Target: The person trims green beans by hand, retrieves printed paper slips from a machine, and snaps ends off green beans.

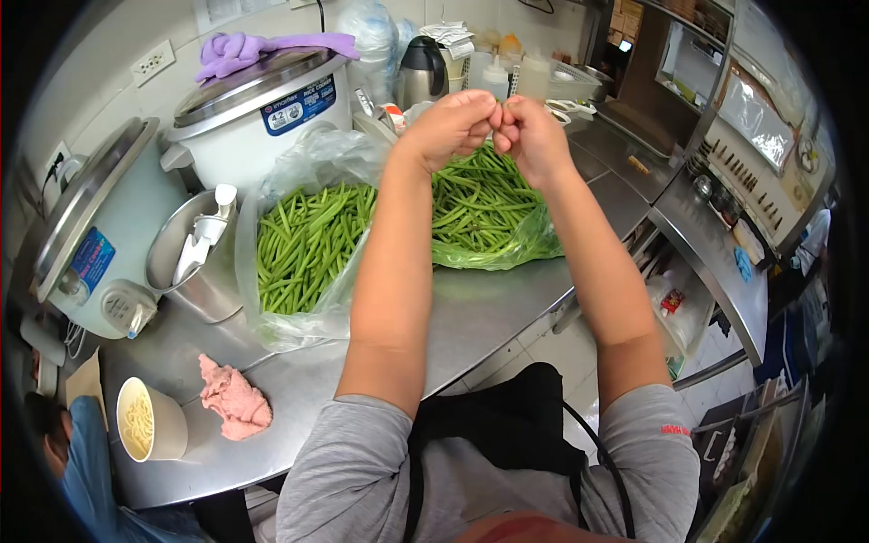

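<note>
My left hand point(451, 128) and my right hand point(534, 138) meet fingertip to fingertip, both with pinched fingers. Anything held between them is too small or too hidden to make out. Just below and beyond them lies a heap of green beans point(480, 213) in a greenish plastic bag point(511, 256). To the left, past my left forearm, a clear plastic bag point(272, 330) stands open, full of more green beans point(308, 246). Both bags rest on a steel counter point(471, 308).
Two rice cookers point(262, 122) line the wall; a purple cloth point(272, 50) tops one. A steel pot point(204, 294) holds white utensils. Nearer are a crumpled pink cloth point(233, 398) and a cup of pale strands point(169, 430). A person's blue sleeve point(89, 452) shows lower left.
</note>
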Demonstrator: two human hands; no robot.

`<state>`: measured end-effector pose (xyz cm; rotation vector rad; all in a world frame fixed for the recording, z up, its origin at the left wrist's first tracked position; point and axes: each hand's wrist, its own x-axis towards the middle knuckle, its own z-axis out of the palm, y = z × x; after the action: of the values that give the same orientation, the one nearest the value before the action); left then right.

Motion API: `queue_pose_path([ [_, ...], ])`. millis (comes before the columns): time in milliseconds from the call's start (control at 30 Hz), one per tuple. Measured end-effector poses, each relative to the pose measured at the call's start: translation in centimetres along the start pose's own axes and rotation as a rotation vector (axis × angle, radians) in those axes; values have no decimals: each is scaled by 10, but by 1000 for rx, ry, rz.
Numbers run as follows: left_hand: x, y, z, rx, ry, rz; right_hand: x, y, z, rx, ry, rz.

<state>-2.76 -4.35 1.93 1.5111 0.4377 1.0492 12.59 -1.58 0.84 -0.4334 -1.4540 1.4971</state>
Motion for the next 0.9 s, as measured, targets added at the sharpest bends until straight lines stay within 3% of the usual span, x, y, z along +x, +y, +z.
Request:
queue_pose_path([
  [100,2,0,5,137,233,82,12,32,-7,-1209,175,-12],
  [167,4,2,7,331,373,165,-12,24,20,-1670,-6,158],
  [333,13,-14,-9,593,472,84,-15,48,10,-1655,-61,187],
  [467,17,-28,-20,914,441,-131,-9,47,1,-1783,86,-54],
  [567,23,-47,-28,1009,287,-91,-8,25,-2,-1754,221,-285],
  [667,25,-47,-20,1090,268,-61,-7,13,-7,-1782,170,-404],
  [767,23,-38,-12,1172,315,-21,-9,6,-9,-1890,155,-390],
  [867,21,-31,-9,1046,329,-58,-12,0,-2,-1932,192,-315],
  [900,20,-29,-9,948,329,-67,-12,0,-2,-1806,202,-341],
])
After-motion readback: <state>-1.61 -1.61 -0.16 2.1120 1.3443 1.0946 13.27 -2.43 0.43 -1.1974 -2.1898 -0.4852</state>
